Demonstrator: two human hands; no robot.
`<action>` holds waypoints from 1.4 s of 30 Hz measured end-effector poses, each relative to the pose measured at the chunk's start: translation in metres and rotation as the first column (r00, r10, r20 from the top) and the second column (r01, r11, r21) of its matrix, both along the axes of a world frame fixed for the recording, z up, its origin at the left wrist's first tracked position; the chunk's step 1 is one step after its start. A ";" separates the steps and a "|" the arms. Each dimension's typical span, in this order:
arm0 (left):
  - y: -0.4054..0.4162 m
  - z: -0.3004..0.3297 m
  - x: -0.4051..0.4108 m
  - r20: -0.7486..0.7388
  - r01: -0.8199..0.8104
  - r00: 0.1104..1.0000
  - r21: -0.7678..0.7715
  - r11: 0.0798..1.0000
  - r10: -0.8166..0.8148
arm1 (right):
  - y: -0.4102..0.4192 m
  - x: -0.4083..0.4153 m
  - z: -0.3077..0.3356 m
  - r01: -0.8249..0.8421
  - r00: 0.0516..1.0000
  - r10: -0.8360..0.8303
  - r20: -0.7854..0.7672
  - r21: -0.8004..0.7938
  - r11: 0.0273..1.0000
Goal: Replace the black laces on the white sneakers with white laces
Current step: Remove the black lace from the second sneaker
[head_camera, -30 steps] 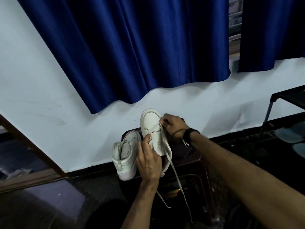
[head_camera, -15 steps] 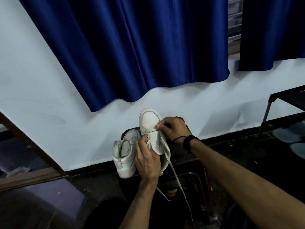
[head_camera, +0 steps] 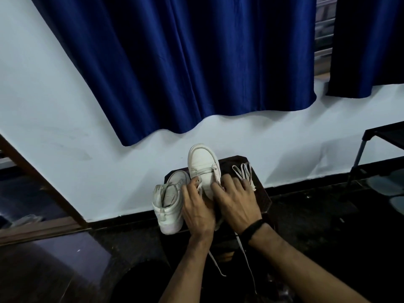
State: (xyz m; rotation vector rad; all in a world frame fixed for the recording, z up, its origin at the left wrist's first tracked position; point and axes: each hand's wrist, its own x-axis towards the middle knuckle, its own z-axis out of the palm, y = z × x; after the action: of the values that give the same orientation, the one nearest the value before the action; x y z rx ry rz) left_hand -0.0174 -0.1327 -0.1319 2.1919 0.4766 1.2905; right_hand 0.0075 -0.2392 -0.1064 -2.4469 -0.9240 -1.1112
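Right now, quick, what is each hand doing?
Left hand: pinches the white lace on the sneaker.
Right hand: fingers spread, resting on that sneaker, holding nothing.

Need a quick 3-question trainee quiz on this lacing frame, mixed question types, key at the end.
1. True or false: the sneaker under the hands already has a white lace across its front eyelets.
2. Which hand pinches that lace at the eyelet row: A) left hand B) right hand
3. Fill in: the spare bundled lace lies on the dark stool to the ___ of the sneaker being laced.

Key: 1 true; 2 A; 3 right. The other sneaker stands at the left with no lace showing. Whether the right hand has any grip on the lace cannot be told.
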 end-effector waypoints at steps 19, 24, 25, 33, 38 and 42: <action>-0.017 0.027 0.021 -0.295 -0.214 0.910 0.268 0.939 0.291 | 0.017 0.040 0.061 -0.071 0.987 -0.017 -0.160 -0.530 0.845; -0.013 0.029 0.034 -0.304 -0.254 0.893 0.270 0.929 0.333 | 0.003 0.060 0.054 -0.044 0.686 0.284 -0.669 0.352 0.935; -0.010 0.029 0.035 -0.313 -0.254 0.891 0.259 0.932 0.330 | 0.003 0.060 0.047 -0.013 0.619 0.364 -0.696 0.454 0.891; 0.030 0.067 0.057 -0.710 -0.088 0.705 -0.070 0.994 0.012 | 0.024 0.089 0.062 0.104 0.207 0.391 -0.897 0.418 0.903; 0.072 0.173 0.060 -0.613 -0.030 0.671 -0.585 0.810 -0.418 | 0.027 0.099 0.131 0.049 -0.094 0.503 -0.859 0.500 0.865; 0.087 0.253 0.045 -0.445 0.113 0.736 -0.661 0.742 -0.509 | 0.024 0.095 0.190 -0.047 -0.014 0.415 -0.910 0.415 0.908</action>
State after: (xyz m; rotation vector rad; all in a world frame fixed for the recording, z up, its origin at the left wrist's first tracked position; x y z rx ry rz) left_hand 0.0280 -0.0460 0.1213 1.9464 0.5928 0.1416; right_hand 0.1021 -0.2150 0.0836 -1.8852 -0.5063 0.7368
